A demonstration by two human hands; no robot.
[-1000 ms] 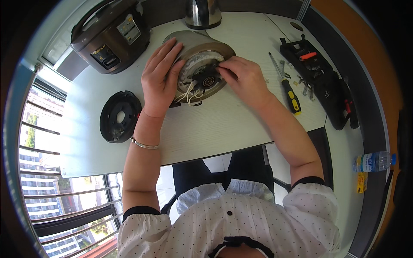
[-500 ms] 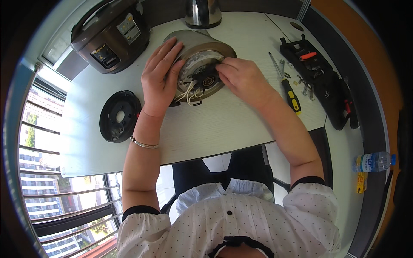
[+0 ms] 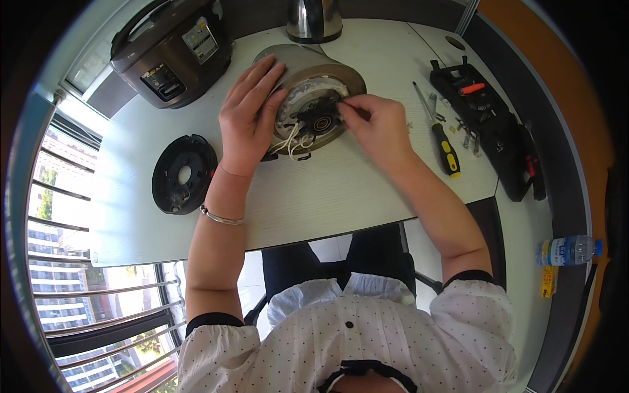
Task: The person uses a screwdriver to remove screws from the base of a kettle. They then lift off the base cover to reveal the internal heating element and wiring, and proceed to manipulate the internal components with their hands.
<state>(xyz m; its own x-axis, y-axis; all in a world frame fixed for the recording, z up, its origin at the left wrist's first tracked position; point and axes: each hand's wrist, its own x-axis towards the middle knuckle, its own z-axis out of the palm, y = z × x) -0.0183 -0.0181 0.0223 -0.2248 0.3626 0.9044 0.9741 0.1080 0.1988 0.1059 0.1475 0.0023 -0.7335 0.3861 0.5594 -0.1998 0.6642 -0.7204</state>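
Observation:
An electric kettle body (image 3: 295,57) lies on its side on the table, its underside turned toward me. In that underside sit a round black connector (image 3: 322,122) and several loose white wires (image 3: 292,140). My left hand (image 3: 251,111) lies against the kettle's left side with its fingers stretched out, steadying it. At the connector's upper right edge, my right hand (image 3: 377,124) pinches with thumb and forefinger. Whatever is between those fingertips is too small to make out. A round black base cover (image 3: 166,185) lies left of my left forearm.
A brown electric cooker (image 3: 171,56) stands at the back left, and a steel kettle (image 3: 314,21) at the back. To the right lie a yellow-black screwdriver (image 3: 445,147), small metal bits and an open black tool case (image 3: 488,121). Farther right is a water bottle (image 3: 569,251).
The fingers of my right hand have shifted into a more pointed pinch at the connector's edge. My left hand keeps its hold place on the kettle, and the whole view has moved slightly.

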